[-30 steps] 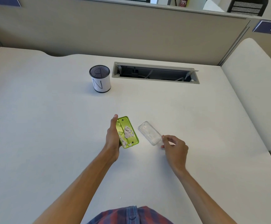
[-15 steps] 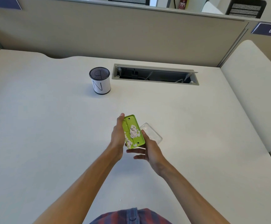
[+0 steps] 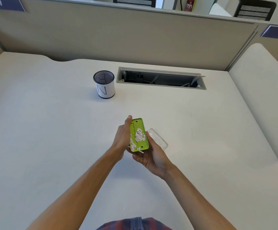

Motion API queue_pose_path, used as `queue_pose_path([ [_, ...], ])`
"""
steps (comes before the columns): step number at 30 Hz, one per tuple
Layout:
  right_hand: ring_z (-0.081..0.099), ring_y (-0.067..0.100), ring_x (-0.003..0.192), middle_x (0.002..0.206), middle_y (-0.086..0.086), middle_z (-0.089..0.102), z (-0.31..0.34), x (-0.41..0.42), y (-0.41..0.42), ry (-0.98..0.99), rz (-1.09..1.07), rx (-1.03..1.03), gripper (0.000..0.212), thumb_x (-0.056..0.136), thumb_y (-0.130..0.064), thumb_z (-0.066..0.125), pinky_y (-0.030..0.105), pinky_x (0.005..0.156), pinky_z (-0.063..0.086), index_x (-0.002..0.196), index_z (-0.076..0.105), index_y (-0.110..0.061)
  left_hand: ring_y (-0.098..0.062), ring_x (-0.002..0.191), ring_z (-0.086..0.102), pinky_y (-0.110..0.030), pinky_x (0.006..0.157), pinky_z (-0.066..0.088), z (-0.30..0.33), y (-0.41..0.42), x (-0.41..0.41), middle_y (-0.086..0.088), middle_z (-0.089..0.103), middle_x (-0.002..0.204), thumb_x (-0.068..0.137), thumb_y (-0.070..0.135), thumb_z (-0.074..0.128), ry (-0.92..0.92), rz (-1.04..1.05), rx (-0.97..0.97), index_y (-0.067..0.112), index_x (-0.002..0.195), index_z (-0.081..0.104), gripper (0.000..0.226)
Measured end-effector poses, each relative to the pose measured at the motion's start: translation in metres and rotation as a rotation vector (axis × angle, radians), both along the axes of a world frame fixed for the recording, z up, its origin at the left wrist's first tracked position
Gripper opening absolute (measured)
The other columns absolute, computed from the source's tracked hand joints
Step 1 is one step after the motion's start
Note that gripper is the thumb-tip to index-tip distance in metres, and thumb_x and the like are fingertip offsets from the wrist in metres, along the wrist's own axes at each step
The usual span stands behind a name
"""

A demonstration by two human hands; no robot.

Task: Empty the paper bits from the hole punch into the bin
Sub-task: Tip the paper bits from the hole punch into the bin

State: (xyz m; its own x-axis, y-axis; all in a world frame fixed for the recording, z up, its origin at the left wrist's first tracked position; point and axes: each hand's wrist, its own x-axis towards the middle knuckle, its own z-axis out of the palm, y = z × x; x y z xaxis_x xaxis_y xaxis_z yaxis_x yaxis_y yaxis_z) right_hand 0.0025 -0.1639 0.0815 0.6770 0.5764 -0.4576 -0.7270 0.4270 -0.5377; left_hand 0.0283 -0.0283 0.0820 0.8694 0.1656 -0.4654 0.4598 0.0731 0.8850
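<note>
Holding hole punch (image 3: 139,135) in both hands, left hand (image 3: 122,138) + right hand (image 3: 149,155), above desk (image 3: 52,130) middle | paper bits (image 3: 139,134) loose, light, spill-prone | keep level, take long edges | bin (image 3: 104,84) near far edge

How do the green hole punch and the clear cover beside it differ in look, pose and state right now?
The green hole punch is opaque; the clear cover is see-through. The punch is held off the desk between the left hand and right hand; the cover lies on the desk, ungripped. The punch carries white paper bits; none show in the cover. Both are rounded oblongs.
</note>
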Motion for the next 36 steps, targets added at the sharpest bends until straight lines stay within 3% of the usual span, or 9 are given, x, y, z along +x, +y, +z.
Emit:
queue_pose_path([
  [4, 0.073, 0.026, 0.098, 0.112, 0.013, 0.072, -0.001, 0.006, 0.005, 0.039, -0.057, 0.057, 0.052, 0.089, -0.047, 0.057, 0.028, 0.069, 0.061, 0.126, 0.065, -0.011, -0.013, 0.061, 0.071, -0.019, 0.053, 0.049, 0.000, 0.007, 0.012, -0.006, 0.077, 0.077, 0.096, 0.066, 0.033, 0.002, -0.089, 0.024, -0.001, 0.096, 0.071, 0.078],
  [7, 0.074, 0.026, 0.095, 0.115, 0.014, 0.071, 0.000, 0.012, 0.012, 0.059, -0.093, 0.091, 0.058, 0.089, -0.044, 0.058, 0.029, 0.071, 0.062, 0.136, 0.056, -0.009, -0.028, 0.087, 0.076, -0.029, 0.075, 0.054, 0.001, 0.013, 0.022, -0.015, 0.079, 0.099, 0.095, 0.068, 0.031, -0.005, -0.144, 0.004, 0.000, 0.106, 0.073, 0.080],
  [9, 0.074, 0.025, 0.093, 0.113, 0.014, 0.072, 0.001, 0.017, 0.015, 0.065, -0.103, 0.110, 0.059, 0.088, -0.042, 0.059, 0.029, 0.071, 0.062, 0.135, 0.057, -0.008, -0.031, 0.094, 0.075, -0.035, 0.086, 0.054, 0.002, 0.017, 0.028, -0.015, 0.078, 0.101, 0.093, 0.070, 0.031, -0.005, -0.168, -0.005, 0.003, 0.107, 0.074, 0.081],
  [12, 0.075, 0.024, 0.089, 0.109, 0.016, 0.074, 0.005, 0.024, 0.017, 0.064, -0.117, 0.149, 0.056, 0.085, -0.042, 0.061, 0.028, 0.068, 0.062, 0.128, 0.061, -0.005, -0.017, 0.079, 0.072, -0.027, 0.075, 0.052, 0.000, 0.023, 0.038, -0.008, 0.079, 0.089, 0.091, 0.075, 0.029, -0.039, -0.143, 0.030, 0.006, 0.100, 0.077, 0.085],
  [17, 0.075, 0.025, 0.088, 0.112, 0.021, 0.071, 0.012, 0.037, 0.017, 0.060, -0.138, 0.210, 0.065, 0.082, -0.041, 0.063, 0.029, 0.064, 0.063, 0.132, 0.055, 0.000, -0.012, 0.072, 0.070, -0.033, 0.073, 0.048, -0.009, 0.049, 0.063, 0.002, 0.076, 0.070, 0.094, 0.056, 0.051, -0.112, 0.169, 0.169, 0.016, 0.072, 0.073, 0.051],
  [21, 0.074, 0.024, 0.091, 0.116, 0.019, 0.070, 0.017, 0.046, 0.015, 0.035, -0.129, 0.177, 0.058, 0.083, -0.041, 0.063, 0.027, 0.066, 0.062, 0.126, 0.061, -0.002, -0.024, 0.088, 0.070, -0.034, 0.076, 0.053, -0.017, 0.076, 0.092, -0.001, 0.074, 0.078, 0.082, 0.046, 0.070, -0.119, 0.270, 0.359, 0.015, 0.080, 0.069, 0.032],
  [24, 0.075, 0.024, 0.089, 0.114, 0.019, 0.071, 0.019, 0.052, 0.016, 0.035, -0.146, 0.161, 0.059, 0.082, -0.039, 0.063, 0.027, 0.066, 0.063, 0.128, 0.059, -0.002, -0.026, 0.101, 0.067, -0.042, 0.089, 0.054, -0.014, 0.093, 0.117, 0.000, 0.069, 0.092, 0.073, 0.046, 0.078, -0.102, 0.366, 0.497, 0.013, 0.102, 0.065, 0.045],
  [31, 0.074, 0.022, 0.085, 0.101, 0.016, 0.075, 0.020, 0.058, 0.016, 0.002, -0.157, 0.081, 0.050, 0.082, -0.037, 0.063, 0.026, 0.066, 0.061, 0.119, 0.062, -0.005, -0.029, 0.122, 0.053, -0.041, 0.086, 0.044, -0.020, 0.117, 0.153, -0.008, 0.052, 0.133, 0.063, 0.049, 0.085, -0.052, 0.377, 0.698, 0.012, 0.126, 0.045, 0.084],
  [36, 0.073, 0.022, 0.086, 0.100, 0.014, 0.074, 0.018, 0.058, 0.013, -0.008, -0.141, 0.053, 0.049, 0.083, -0.037, 0.063, 0.026, 0.066, 0.061, 0.121, 0.062, -0.006, -0.030, 0.140, 0.039, -0.050, 0.111, 0.035, -0.030, 0.126, 0.173, -0.010, 0.036, 0.153, 0.061, 0.052, 0.088, -0.044, 0.289, 0.695, 0.010, 0.149, 0.028, 0.114],
])
